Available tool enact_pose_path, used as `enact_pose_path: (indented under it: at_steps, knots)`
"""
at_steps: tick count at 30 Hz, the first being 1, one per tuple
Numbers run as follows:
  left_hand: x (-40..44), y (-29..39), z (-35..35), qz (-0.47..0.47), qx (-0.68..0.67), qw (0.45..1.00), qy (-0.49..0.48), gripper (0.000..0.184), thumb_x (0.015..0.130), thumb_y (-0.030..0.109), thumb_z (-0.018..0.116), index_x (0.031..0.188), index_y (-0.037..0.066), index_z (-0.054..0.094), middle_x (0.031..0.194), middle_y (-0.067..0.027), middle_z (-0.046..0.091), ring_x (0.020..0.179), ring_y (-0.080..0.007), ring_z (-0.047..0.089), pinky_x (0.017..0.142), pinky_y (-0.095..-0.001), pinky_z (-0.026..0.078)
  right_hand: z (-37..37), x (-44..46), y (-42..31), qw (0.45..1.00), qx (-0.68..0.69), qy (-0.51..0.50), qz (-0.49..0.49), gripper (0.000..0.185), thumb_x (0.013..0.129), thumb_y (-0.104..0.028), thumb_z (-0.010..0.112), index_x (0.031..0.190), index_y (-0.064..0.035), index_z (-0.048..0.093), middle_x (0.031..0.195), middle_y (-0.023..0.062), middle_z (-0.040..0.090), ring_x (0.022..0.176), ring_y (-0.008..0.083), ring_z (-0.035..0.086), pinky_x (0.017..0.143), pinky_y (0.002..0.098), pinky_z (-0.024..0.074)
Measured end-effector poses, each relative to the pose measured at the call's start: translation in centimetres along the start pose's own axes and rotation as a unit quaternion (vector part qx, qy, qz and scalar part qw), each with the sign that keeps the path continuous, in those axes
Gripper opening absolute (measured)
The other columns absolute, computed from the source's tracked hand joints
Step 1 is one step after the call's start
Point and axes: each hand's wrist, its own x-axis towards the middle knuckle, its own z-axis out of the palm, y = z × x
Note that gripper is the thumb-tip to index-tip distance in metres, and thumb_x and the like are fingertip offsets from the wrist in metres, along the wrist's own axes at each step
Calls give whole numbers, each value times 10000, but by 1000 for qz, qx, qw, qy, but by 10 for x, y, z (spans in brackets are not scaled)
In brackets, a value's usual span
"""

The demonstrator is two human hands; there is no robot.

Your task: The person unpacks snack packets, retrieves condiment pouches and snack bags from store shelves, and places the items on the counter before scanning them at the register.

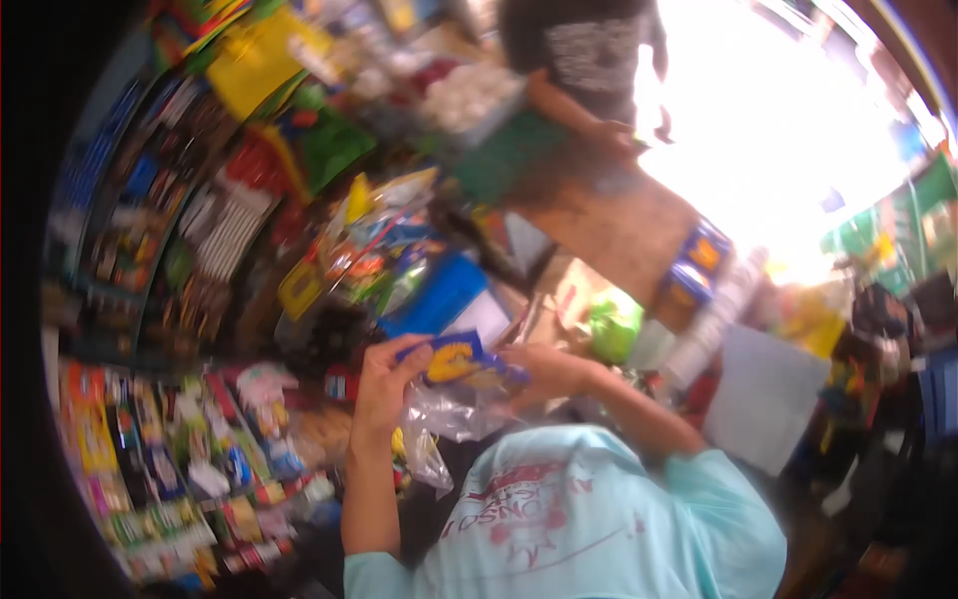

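Note:
In front of my chest, my left hand [387,371] is closed on the left end of a blue-and-yellow packet [455,359], thumb on top. Crumpled clear plastic [444,414] hangs below the packet, and I cannot tell whether the two are one piece. My right hand [539,376] is at the packet's right end with its fingers curled in; motion blur smears them. Just beyond my hands lie a blue folder-like sheet [436,297] and a pale sheet [479,321].
Crowded shelves of small packaged goods [170,439] fill the left. Across a brown counter [599,225] stands another person [579,60], one arm over it. Blue-and-yellow boxes [696,262], a green plastic bag [614,326] and a long pale roll [714,319] lie on the right.

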Motion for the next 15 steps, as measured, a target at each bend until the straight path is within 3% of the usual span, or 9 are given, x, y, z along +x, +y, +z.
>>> enact_pose_path:
  at_steps: [2, 3, 4, 6, 7, 10, 11, 14, 15]
  knots:
    - [-15, 11, -10, 37, -22, 996, 82, 244, 927, 155, 708, 1065, -47, 719, 952, -37, 716, 852, -86, 634, 762, -227, 495, 25, 25, 27, 996, -89, -26, 11, 614, 775, -377, 833, 1259, -43, 658, 1140, 170, 722, 1038, 314, 695, 933, 409, 522]
    - [-27, 27, -15, 47, -8, 989, 139, 258, 937, 167, 693, 1085, -43, 714, 968, -37, 713, 866, -85, 631, 769, -230, 494, 14, 18, 7, 1000, -20, 1, -16, 506, 784, -351, 806, 1139, -5, 703, 939, 151, 752, 845, 272, 727, 795, 386, 560]
    - [-43, 43, -19, 48, -2, 978, 201, 272, 947, 180, 679, 1104, -40, 708, 985, -37, 711, 879, -84, 628, 775, -234, 494, 18, 28, 29, 998, -33, -41, 25, 470, 771, -293, 827, 1123, -3, 711, 962, 156, 751, 816, 224, 717, 763, 371, 562]
    - [-65, 56, -42, 96, -26, 971, 217, 305, 966, 217, 651, 1141, -28, 699, 1020, -35, 710, 895, -82, 630, 783, -228, 486, 17, 29, 34, 997, 80, -15, -14, 440, 766, -180, 837, 1151, -11, 705, 952, 139, 758, 782, 177, 706, 728, 371, 572]
    - [-78, 62, -48, 85, -48, 968, 229, 313, 970, 226, 643, 1148, -25, 698, 1040, -29, 707, 911, -83, 630, 801, -233, 483, 8, 24, 11, 990, 128, -52, 26, 471, 745, -77, 847, 1185, -8, 694, 1056, 121, 747, 900, 158, 691, 836, 355, 561]
    - [-96, 49, -86, 48, -25, 954, 293, 332, 973, 244, 638, 1170, -18, 692, 1072, -17, 704, 1006, -91, 629, 904, -268, 478, 7, 20, -22, 984, 150, -77, -62, 501, 738, -54, 853, 1207, 0, 684, 1266, 107, 673, 1063, 150, 636, 945, 313, 511]
    - [-102, 49, -92, 50, -13, 951, 303, 332, 975, 237, 632, 1182, -17, 687, 1100, -21, 704, 1075, -105, 617, 978, -299, 468, 6, 17, -35, 981, 158, -105, -43, 521, 724, -78, 869, 1204, 7, 683, 1488, 141, 494, 1260, 199, 530, 1058, 335, 424]
    - [-95, -49, -166, 93, -95, 946, 297, 400, 936, 323, 689, 1233, 55, 685, 1046, 6, 698, 923, -94, 631, 766, -242, 494, 24, 26, -69, 965, 130, -40, -222, 527, 725, -111, 869, 1206, 0, 684, 1580, 166, 356, 1399, 278, 412, 1120, 396, 359]
    - [-107, -54, -158, 117, -94, 960, 237, 437, 911, 311, 708, 1253, 43, 664, 1091, -26, 699, 972, -127, 646, 813, -269, 514, 33, 30, -83, 960, 156, -18, -230, 529, 727, -136, 869, 1206, -6, 685, 1623, 182, 271, 1486, 336, 284, 1168, 449, 279]
